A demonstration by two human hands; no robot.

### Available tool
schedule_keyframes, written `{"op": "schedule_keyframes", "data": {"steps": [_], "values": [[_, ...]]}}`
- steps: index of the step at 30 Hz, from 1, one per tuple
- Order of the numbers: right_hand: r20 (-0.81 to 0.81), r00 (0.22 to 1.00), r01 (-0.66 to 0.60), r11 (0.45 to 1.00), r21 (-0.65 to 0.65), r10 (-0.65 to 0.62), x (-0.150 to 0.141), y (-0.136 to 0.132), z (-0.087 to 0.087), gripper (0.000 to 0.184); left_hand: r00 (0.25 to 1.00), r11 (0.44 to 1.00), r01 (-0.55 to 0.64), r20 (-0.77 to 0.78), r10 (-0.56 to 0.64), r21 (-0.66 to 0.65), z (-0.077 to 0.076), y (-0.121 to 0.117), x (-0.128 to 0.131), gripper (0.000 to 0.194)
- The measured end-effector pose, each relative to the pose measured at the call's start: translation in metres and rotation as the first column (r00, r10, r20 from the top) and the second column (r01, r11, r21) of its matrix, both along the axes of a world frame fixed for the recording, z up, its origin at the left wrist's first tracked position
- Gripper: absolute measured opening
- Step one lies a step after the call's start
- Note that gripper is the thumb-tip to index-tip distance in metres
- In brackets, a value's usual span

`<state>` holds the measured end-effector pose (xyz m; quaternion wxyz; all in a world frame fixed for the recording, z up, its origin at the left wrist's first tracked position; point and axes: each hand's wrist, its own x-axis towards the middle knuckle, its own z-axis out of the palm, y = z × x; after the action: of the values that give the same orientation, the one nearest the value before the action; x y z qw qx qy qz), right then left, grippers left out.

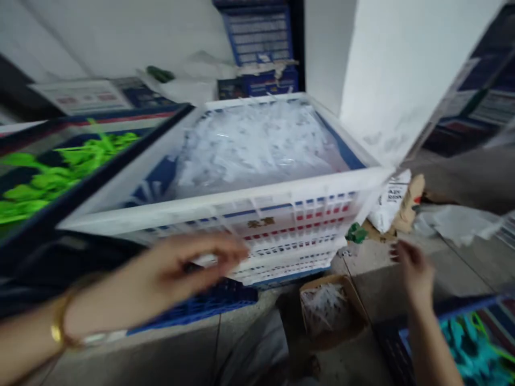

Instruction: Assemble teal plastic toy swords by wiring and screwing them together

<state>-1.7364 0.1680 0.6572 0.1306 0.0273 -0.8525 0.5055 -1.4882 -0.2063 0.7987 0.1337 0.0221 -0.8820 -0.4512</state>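
Head view: the left hand (181, 262) is before the side of a white slotted plastic crate (225, 201); its fingers bend toward the thumb, leaving a narrow gap, and I see nothing held; whether it touches the crate, I cannot tell; the right hand (414, 271) is apart from the crate, fingers bent, too blurred to tell if it holds something; small white plastic pieces (261, 139) lie heaped inside the crate; in my judgement, a bump against it could spill some pieces into the bright green plastic pieces (96, 153) on the left, and the colours would mix; the open brown cardboard box (356, 308) stands low, so a careless step could tip it.
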Motion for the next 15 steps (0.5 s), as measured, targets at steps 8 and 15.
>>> {"op": "schedule_keyframes", "data": {"steps": [8,15], "values": [[0.038,0.882,-0.413,0.735,0.538,0.469,-0.086,-0.263,0.205,0.051,0.729,0.759,-0.452,0.296,0.617,-0.469,0.026,-0.226,-0.147,0.074],[0.352,0.917,-0.384,0.662,0.644,0.189,-0.198,-0.395,0.158,0.106,0.671,0.715,-0.519,0.294,0.680,-0.469,-0.038,-0.355,-0.238,0.117]]}}
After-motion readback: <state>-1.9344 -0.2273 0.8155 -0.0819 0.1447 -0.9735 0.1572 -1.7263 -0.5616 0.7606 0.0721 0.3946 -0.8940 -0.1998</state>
